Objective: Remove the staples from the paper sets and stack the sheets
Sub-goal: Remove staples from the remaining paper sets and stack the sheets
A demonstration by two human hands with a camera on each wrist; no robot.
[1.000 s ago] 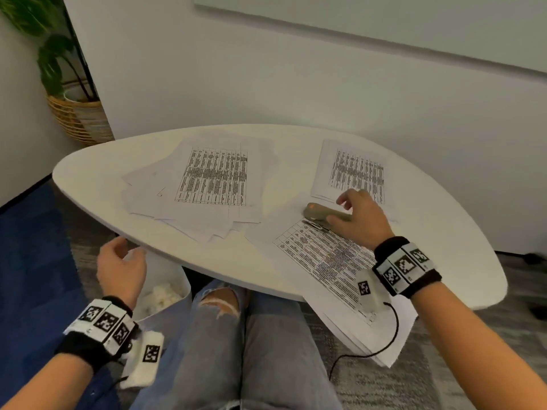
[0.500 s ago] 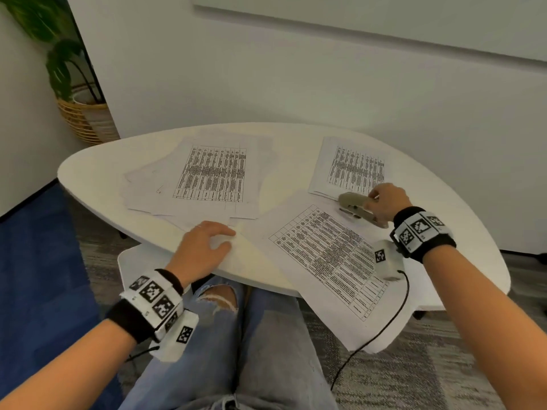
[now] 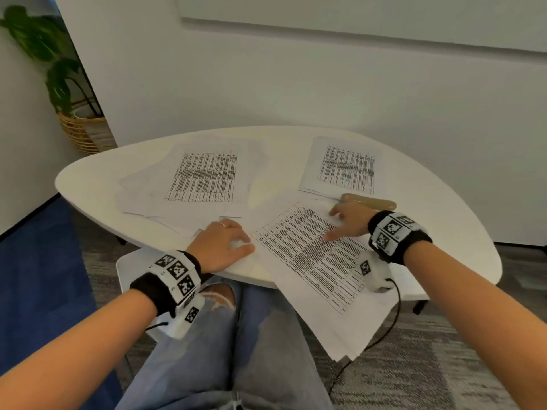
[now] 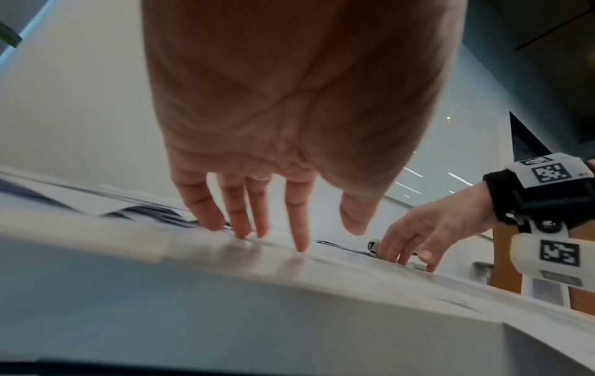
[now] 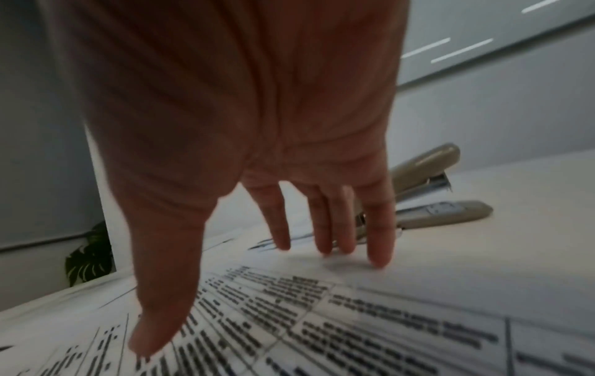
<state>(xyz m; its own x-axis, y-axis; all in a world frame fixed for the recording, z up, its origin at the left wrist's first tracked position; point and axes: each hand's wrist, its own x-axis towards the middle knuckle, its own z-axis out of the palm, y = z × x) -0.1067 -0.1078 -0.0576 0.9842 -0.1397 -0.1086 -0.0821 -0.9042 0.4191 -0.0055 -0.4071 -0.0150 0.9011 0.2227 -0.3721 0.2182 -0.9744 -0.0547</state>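
Observation:
A printed paper set [image 3: 310, 255] lies slanted at the near right of the white table [image 3: 94, 179], its lower end hanging over the edge. My right hand [image 3: 346, 221] rests on its upper part with fingers spread and straight [image 5: 380, 244]. Just beyond that hand a beige staple remover [image 3: 370, 201] lies on the table [image 5: 447, 211]. My left hand [image 3: 222, 244] rests flat beside the set's left edge, fingertips [image 4: 301, 239] touching the surface. A loose pile of sheets [image 3: 204, 179] is at the back left, and another paper set [image 3: 346, 167] at the back right.
A potted plant in a woven basket [image 3: 80, 131] stands on the floor at the left by the wall. A white bin [image 3: 130, 267] sits under the table's near edge by my knees. A cable hangs from my right wristband [image 3: 384, 329].
My right hand has let go of the staple remover, which now lies on the table, and moved onto the near paper set. My left hand came up from below onto the table.

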